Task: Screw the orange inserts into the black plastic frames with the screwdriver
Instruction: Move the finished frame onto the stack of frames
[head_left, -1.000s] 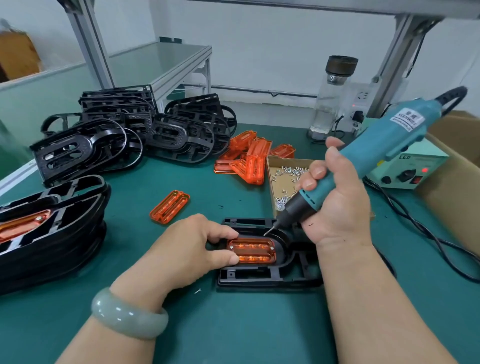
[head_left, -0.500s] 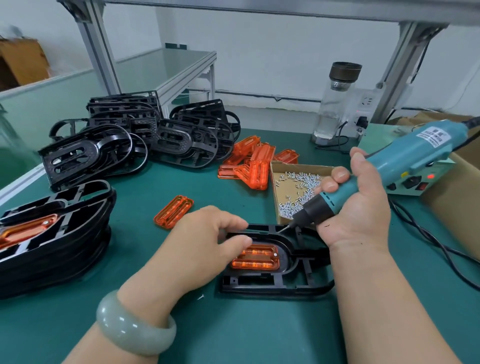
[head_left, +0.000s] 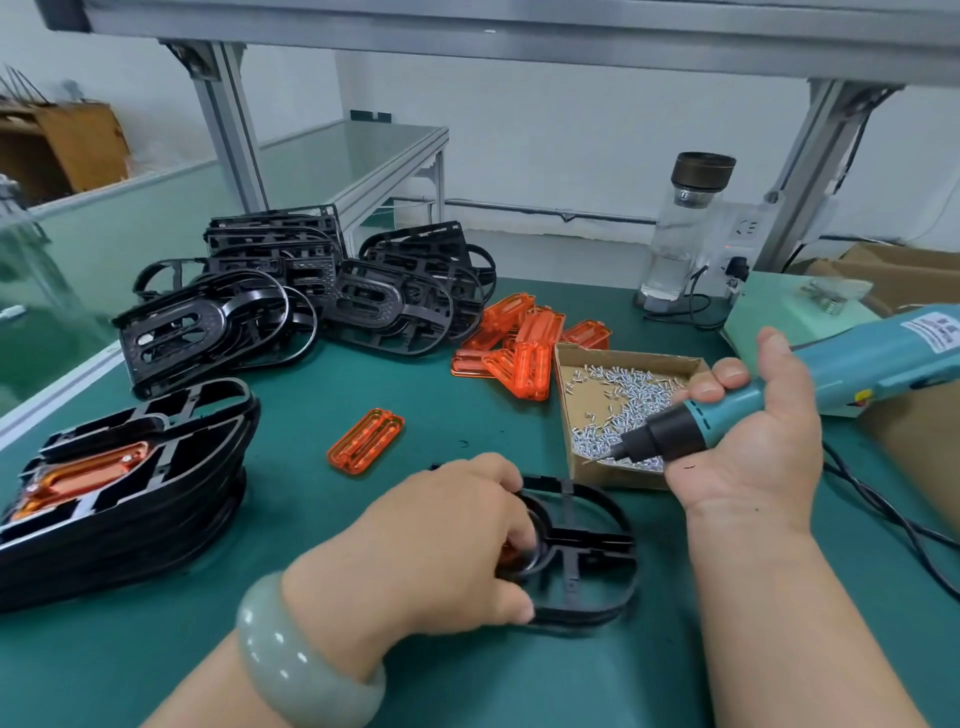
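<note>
Frame (head_left: 587, 545) looks light and stiff; left hand (head_left: 431, 545) grips its rim. Right hand (head_left: 753, 447) clasps the screwdriver (head_left: 857, 364).

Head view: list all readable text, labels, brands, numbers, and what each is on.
The white label on the screwdriver: several printed lines, too blurred to read.
No text visible on the black frame, screw box or bottle.
Nothing else legible.
</note>
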